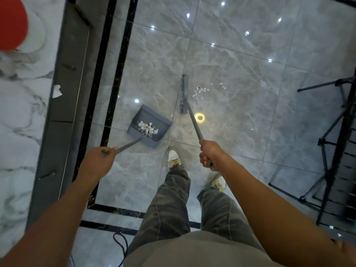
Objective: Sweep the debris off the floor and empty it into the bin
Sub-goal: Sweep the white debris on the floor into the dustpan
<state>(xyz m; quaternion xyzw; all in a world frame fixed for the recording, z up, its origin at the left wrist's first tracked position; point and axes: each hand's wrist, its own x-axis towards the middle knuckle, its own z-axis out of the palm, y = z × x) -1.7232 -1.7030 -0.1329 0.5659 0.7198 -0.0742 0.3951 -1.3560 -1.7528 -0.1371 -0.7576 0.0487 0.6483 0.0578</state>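
My left hand [100,160] grips the long handle of a grey dustpan [154,117], which rests on the glossy tile floor and holds a heap of white scraps [147,128]. The grey broom's handle is in my right hand [209,155]; its brush head [184,93] stands on the floor ahead of me, just right of the dustpan. More white debris [201,90] lies scattered on the tiles immediately right of the brush head. A few smaller bits [222,86] lie further right. No bin is clearly visible.
A marble-topped counter with a dark edge [63,97] runs along the left, with a scrap of white paper [56,91] on it and a red and white object [13,24] at the top left. Black metal stands [331,151] crowd the right. A dark cable [120,245] lies by my feet.
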